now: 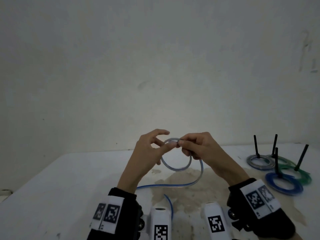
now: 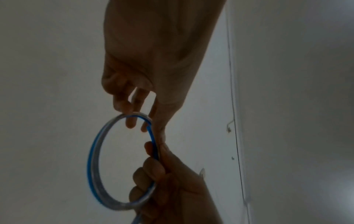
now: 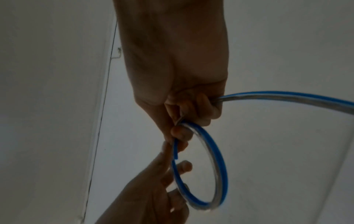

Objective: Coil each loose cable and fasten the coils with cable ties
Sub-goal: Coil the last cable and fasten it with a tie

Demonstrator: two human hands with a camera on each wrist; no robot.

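— What is the person doing?
— Both arms are reaching forward, fingertips meeting. The right hand [image 1: 195, 146] is pinching the cable [image 1: 176, 168] with curled fingers; the left hand [image 1: 147, 149] is pinching it alongside.

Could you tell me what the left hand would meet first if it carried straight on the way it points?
Probably the right hand, which pinches the blue cable loop right ahead of the left hand; depth unclear.

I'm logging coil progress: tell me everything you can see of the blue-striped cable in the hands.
The cable is clear, glossy tubing with a blue stripe. About one loop is formed, held above the table. The right hand grips its top, the left hand pinches alongside. The tail trails down across the table. No tie visible.
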